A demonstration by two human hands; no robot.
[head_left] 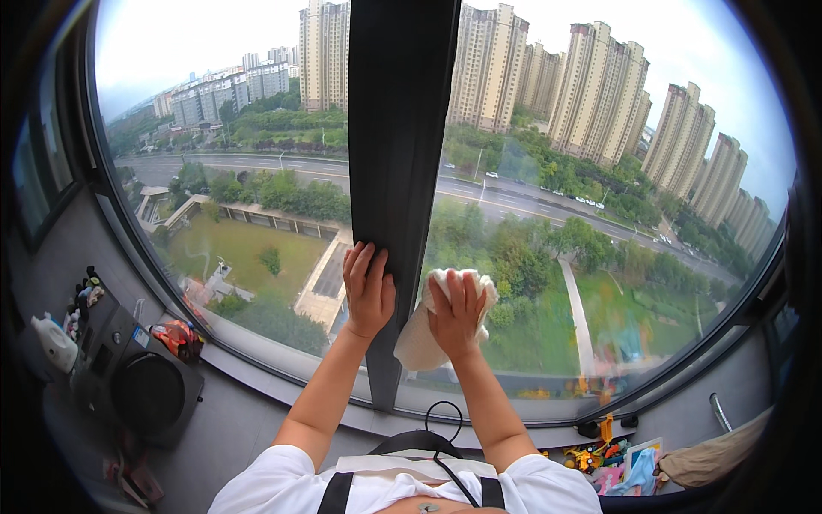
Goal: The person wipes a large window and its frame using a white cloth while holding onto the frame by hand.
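My left hand rests against the dark window post, its fingers stretched upward and nothing in it. Just right of the post, my right hand presses a white cloth on the right window pane. The cloth bunches up around my fingertips, and a loose part hangs down to the left toward the post. Faint smears and reflections show on the glass. The left pane lies beyond my left hand.
On the left stands a dark washing machine with a white jug and a colourful bag on top. Toys and a beige cloth lie at the lower right. A black cable loops before my chest.
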